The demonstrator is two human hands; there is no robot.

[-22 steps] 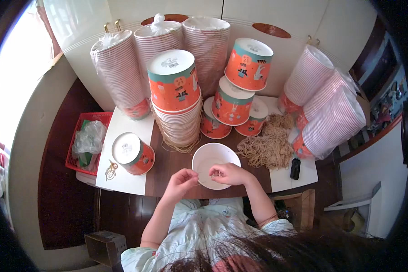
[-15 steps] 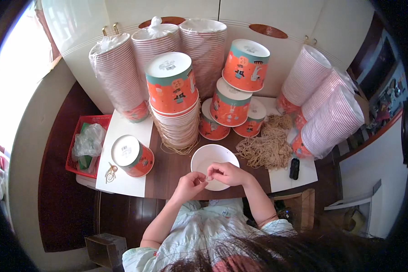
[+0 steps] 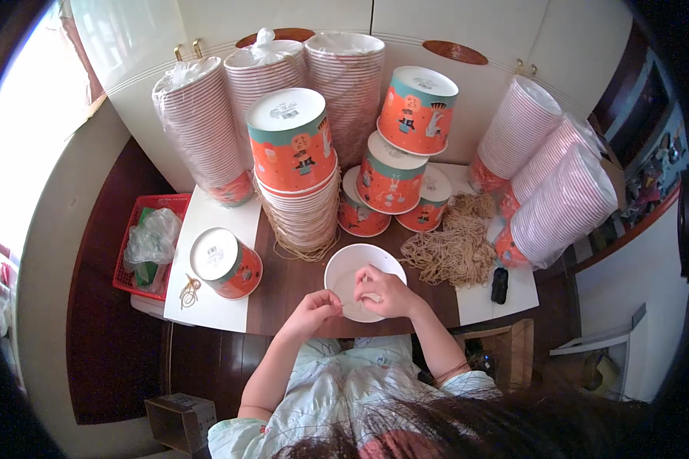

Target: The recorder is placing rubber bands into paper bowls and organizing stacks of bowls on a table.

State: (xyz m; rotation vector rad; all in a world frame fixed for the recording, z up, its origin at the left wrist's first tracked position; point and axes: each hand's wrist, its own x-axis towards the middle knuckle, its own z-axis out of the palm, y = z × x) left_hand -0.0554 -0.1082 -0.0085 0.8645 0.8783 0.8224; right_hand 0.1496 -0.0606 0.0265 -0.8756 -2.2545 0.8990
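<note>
Over the near rim of an open white paper tub [image 3: 337, 268], my two hands work close together, a little apart. My left hand [image 3: 315, 312] is closed in a pinch with its fingertips at the tub's left near side. A thin pale cord [image 3: 349, 304] seems to stretch from it toward my right hand [image 3: 384, 294], whose fingers are curled in a pinch above the tub. The cord is very fine, and its ends are hidden in the fingers. A tangled heap of tan cords [image 3: 452, 245] lies to the right of the tub.
An upturned orange-and-teal tub [image 3: 226, 264] stands at left beside a small cord loop [image 3: 189, 292]. Behind are a cord-draped tub stack [image 3: 298, 206], a tub pyramid [image 3: 390, 174] and bagged stacks [image 3: 199, 130]. A black object [image 3: 499, 285] lies at right; a red basket [image 3: 119, 264] stands left.
My hands have drawn apart slightly. The right hand has shifted a little to the right and its fingers have curled up; the left stays near the tub's rim.
</note>
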